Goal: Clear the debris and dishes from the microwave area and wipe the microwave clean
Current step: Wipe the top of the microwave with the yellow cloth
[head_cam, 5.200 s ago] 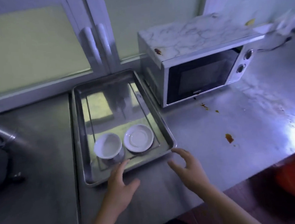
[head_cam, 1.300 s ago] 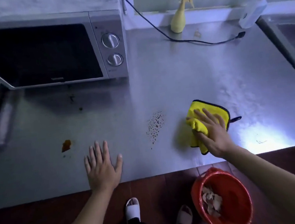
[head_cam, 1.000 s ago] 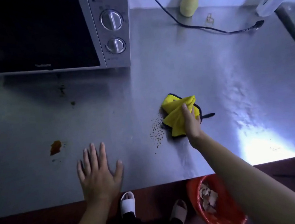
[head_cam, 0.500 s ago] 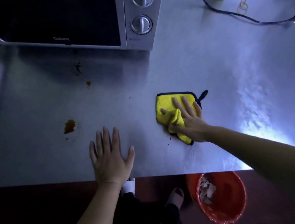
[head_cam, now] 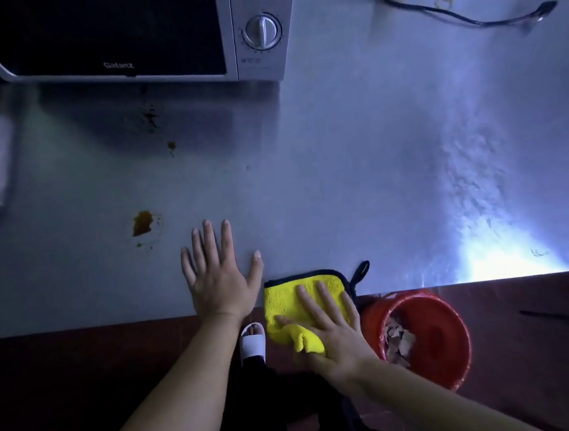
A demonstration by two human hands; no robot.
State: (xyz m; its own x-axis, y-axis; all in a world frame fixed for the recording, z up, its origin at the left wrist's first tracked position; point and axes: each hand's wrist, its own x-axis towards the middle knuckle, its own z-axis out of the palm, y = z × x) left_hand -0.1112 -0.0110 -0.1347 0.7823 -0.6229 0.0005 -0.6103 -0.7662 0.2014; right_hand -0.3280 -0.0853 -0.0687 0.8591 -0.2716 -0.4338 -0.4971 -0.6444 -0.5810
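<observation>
We see the steel table (head_cam: 375,173) bearing a microwave (head_cam: 122,33) upper left, an orange stain (head_cam: 142,222) mid-left, a yellow cloth (head_cam: 283,296) at bottom centre.

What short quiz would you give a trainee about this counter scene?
1. True or false: the right hand presses the yellow cloth at the counter's edge.
2. Where does the red bucket stand? A on a shelf; B on the floor; C in a sink.
3. Fill in: the orange stain lies to the ___ of the left hand.
Key: 1 true; 2 B; 3 left.
</observation>
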